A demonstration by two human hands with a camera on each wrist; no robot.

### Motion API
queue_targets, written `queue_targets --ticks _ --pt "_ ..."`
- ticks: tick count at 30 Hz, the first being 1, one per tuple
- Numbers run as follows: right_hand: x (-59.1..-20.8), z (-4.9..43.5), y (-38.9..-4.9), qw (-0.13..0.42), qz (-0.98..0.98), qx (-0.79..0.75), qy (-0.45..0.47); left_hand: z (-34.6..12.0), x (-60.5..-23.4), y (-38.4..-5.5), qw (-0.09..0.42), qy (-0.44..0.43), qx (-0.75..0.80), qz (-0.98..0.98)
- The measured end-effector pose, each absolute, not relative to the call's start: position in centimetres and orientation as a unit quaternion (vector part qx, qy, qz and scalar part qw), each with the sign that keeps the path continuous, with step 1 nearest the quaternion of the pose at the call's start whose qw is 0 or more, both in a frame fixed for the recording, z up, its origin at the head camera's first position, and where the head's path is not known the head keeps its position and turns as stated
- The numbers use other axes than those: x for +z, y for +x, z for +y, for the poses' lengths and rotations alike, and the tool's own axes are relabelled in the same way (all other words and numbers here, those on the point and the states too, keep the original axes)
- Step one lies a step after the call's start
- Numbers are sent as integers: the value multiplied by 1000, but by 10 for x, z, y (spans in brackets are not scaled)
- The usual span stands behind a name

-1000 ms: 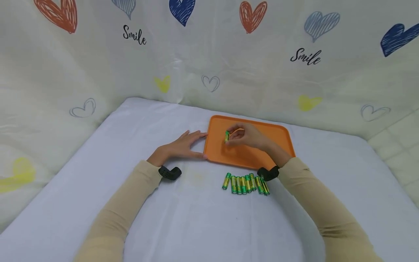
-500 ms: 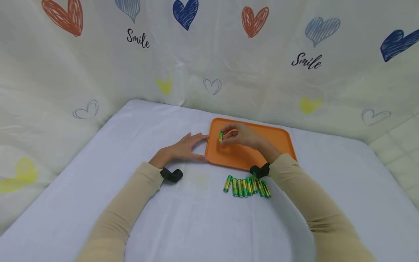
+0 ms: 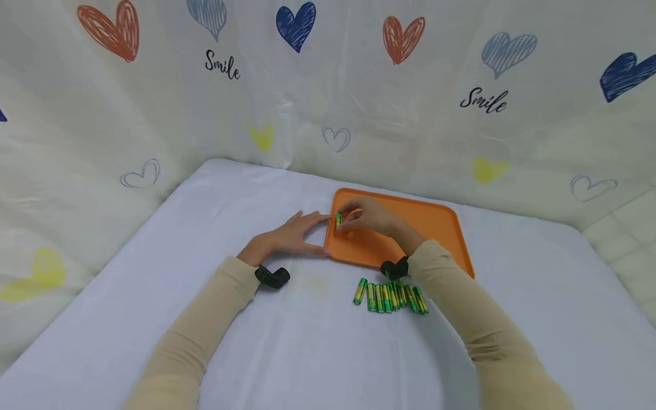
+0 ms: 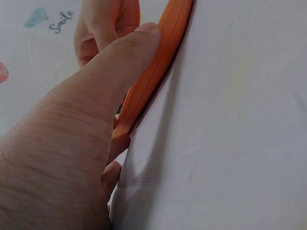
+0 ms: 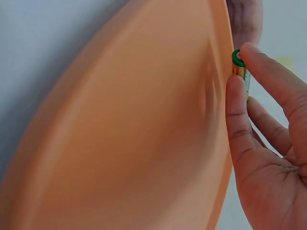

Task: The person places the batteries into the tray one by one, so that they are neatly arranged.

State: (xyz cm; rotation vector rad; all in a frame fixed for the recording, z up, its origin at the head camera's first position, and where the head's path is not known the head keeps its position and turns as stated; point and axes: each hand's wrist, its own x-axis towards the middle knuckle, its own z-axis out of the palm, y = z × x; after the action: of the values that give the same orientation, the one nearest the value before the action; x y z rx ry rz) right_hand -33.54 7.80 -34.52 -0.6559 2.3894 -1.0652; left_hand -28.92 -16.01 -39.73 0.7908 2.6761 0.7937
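Note:
A green and gold battery (image 3: pixel 339 220) is pinched upright between the thumb and fingers of my right hand (image 3: pixel 370 217), over the left end of an orange tray (image 3: pixel 410 228). In the right wrist view the green end of the battery (image 5: pixel 239 58) shows between thumb and forefinger. My left hand (image 3: pixel 293 234) lies spread at the tray's left edge, its thumb and forefinger touching the rim. The left wrist view has the left thumb (image 4: pixel 129 45) against the tray's outer side (image 4: pixel 158 62). Whether the battery touches the tray bottom cannot be made out.
Several more batteries (image 3: pixel 388 297) lie in a loose row on the white tablecloth (image 3: pixel 318 341) in front of the tray, one a little apart on the left. Behind the table hangs a white curtain (image 3: pixel 307 85) printed with hearts.
My right hand has carried the battery leftward over the tray, toward its left edge. My left hand stays at the rim. The head view has shifted slightly.

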Motion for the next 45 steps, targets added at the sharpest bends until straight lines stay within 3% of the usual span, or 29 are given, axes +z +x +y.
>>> queue_targets --ticks 7,45 --pt "-353 75 -335 245 845 -403 -252 -158 -397 -288 115 282 276 912" --pt "-354 74 -331 229 827 -448 -253 -159 -397 -288 109 277 267 917"
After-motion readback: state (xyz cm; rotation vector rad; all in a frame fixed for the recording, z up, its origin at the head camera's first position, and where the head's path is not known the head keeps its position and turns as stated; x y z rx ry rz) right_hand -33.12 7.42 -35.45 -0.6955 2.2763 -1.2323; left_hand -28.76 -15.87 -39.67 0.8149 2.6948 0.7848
